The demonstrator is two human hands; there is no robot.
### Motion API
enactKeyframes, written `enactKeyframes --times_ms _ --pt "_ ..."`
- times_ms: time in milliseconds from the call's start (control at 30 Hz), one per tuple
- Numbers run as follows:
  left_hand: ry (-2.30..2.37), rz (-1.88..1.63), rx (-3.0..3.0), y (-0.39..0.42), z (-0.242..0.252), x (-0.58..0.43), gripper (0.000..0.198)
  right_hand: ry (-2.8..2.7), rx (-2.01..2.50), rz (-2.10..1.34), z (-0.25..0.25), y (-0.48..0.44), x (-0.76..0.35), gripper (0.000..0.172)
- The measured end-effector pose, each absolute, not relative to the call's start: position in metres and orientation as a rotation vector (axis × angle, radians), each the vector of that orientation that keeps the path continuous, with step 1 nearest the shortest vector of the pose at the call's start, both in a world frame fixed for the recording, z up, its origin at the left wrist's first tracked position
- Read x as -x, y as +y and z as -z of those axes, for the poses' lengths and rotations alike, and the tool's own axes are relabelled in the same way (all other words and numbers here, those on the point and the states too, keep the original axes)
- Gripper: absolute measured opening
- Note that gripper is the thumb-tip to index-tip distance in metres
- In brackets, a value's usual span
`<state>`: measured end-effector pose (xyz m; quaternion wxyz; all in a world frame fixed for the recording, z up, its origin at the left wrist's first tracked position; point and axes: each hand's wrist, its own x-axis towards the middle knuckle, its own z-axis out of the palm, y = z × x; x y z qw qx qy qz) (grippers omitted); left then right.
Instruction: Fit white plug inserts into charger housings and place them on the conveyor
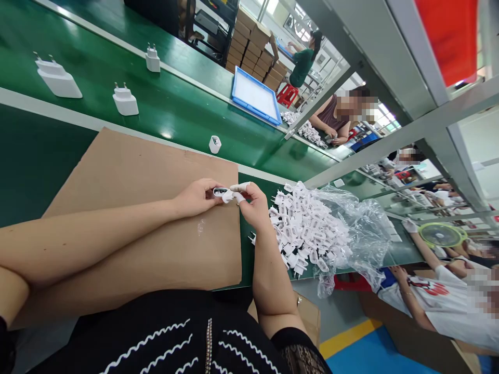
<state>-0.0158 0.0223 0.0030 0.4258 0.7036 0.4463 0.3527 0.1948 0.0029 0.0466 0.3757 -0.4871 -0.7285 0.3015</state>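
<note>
My left hand and my right hand meet over the far edge of a brown cardboard sheet. Together they pinch a small white plug part with a dark opening. The fingers of both hands are closed on it, and my right forefinger wears a white finger cot. Just right of my right hand lies a heap of white plug parts on a clear plastic bag.
Three white chargers stand on the green conveyor belt, with a small white shell nearer me. A blue tray and stacked cartons lie beyond. Other people work along the line at right, beside a green fan.
</note>
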Motion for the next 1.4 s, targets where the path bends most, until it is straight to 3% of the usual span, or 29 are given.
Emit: enactKeyframes --times_ms 233,333,433,1033,1400 --pt "1.075 -0.903 -1.805 0.024 -0.001 0.017 0.039 -1.954 1.16 -0.854 -0.048 0.001 -0.197 0.03" --pt "1.105 -0.899 -1.764 0.022 -0.001 0.016 0.042 -1.905 1.262 -0.681 -0.05 0.003 -0.196 0.019" --pt "1.166 -0.879 -1.69 0.021 -0.001 0.016 0.049 -1.882 1.288 -0.545 -0.051 0.003 -0.191 0.022" --pt "1.106 -0.951 -1.681 0.024 0.002 0.019 0.04 -2.344 1.246 -0.075 -0.046 0.008 -0.171 0.036" --pt "1.123 -0.939 -1.725 0.023 -0.001 0.018 0.041 -2.302 1.187 -0.127 -0.039 0.013 -0.174 0.033"
